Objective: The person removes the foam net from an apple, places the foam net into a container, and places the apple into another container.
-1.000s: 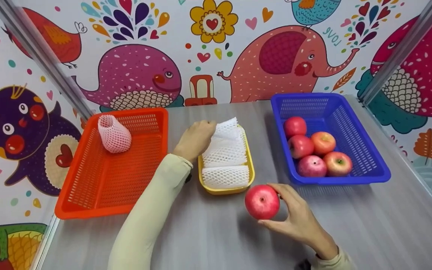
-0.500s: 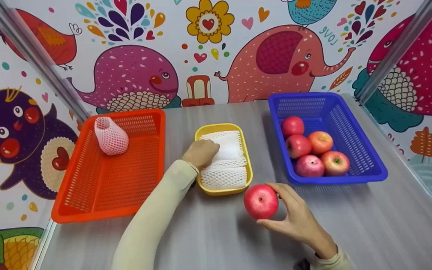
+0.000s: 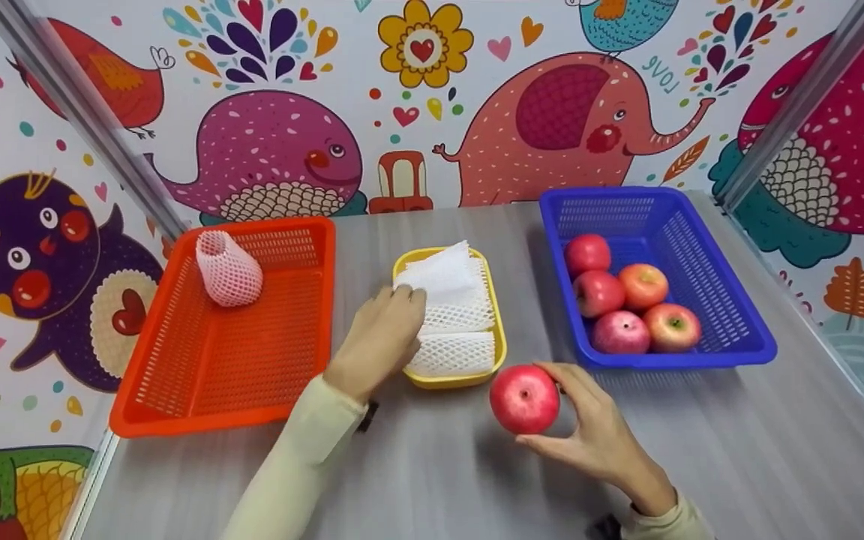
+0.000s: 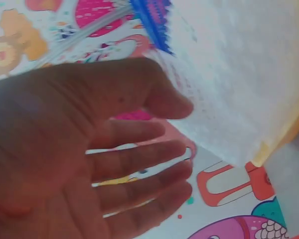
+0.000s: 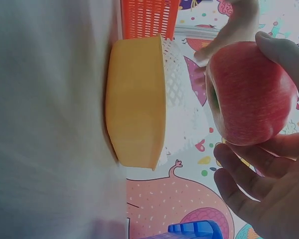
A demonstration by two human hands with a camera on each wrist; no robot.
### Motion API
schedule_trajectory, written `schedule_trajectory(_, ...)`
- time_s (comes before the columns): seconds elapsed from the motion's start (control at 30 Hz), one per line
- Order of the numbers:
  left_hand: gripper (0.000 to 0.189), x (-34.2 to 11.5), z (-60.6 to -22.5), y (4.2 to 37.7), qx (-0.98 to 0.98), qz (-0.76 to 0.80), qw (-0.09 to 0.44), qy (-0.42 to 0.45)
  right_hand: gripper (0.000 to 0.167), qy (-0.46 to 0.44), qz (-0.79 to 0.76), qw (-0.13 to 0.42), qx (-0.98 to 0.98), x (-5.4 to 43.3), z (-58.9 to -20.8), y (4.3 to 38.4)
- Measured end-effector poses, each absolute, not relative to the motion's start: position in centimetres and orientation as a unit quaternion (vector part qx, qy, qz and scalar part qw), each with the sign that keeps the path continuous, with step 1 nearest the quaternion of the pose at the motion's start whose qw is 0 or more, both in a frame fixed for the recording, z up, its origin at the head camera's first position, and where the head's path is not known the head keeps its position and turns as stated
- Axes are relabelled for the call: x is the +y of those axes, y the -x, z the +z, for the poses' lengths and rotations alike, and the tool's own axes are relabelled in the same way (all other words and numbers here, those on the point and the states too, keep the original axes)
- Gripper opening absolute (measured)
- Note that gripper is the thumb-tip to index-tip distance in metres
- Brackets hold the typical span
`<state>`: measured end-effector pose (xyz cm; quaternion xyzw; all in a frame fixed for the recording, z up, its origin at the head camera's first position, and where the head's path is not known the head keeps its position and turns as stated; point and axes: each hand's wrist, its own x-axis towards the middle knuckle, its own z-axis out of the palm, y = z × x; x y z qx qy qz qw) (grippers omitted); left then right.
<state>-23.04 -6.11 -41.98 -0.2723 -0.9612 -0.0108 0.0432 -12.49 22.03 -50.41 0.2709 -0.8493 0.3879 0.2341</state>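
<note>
In the head view my right hand [image 3: 601, 439] holds a red apple [image 3: 524, 399] above the table, thumb on one side and fingers on the other. The right wrist view shows the apple [image 5: 251, 94] between thumb and fingers. My left hand [image 3: 381, 337] is over the left edge of a yellow basket [image 3: 498, 352] filled with white foam net sleeves [image 3: 451, 352]. In the left wrist view the left hand's fingers [image 4: 139, 154] are loosely extended, apart from the thumb, with nothing pinched. The top sleeve [image 3: 443, 281] has a corner raised at the far end.
An orange basket [image 3: 252, 375] on the left contains a pink foam net sleeve [image 3: 229, 268]. On the right, a blue basket [image 3: 732, 300] holds several apples [image 3: 643, 285]. A patterned wall [image 3: 417, 90] stands behind the grey table [image 3: 432, 465].
The left hand gripped the top sleeve at the far end, came down into the yellow basket, then drew back left with fingers loosened. The sleeve's corner lies raised again. The right hand keeps the apple nearly still.
</note>
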Motion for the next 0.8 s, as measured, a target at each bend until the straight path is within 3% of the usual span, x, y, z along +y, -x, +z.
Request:
schedule_trajectory(0.17,0.035,-8.8,-44.1,18.6,-0.939,-0.094,0.123,0.308,0.090,-0.269,0.386,0.236,-0.850,22.3,-50.4,12.3)
schedule_trajectory(0.33,0.043,-10.7,-45.3,16.1,-0.927,-0.145,0.151,0.311,0.092,-0.264,0.388,0.242,-0.849,23.1,-49.9,12.6)
schedule_trajectory(0.8,0.043,-11.9,-46.0,14.4,-0.930,-0.166,0.121,0.304,0.086,-0.195,0.323,0.241,-0.894,28.2,-45.7,15.5)
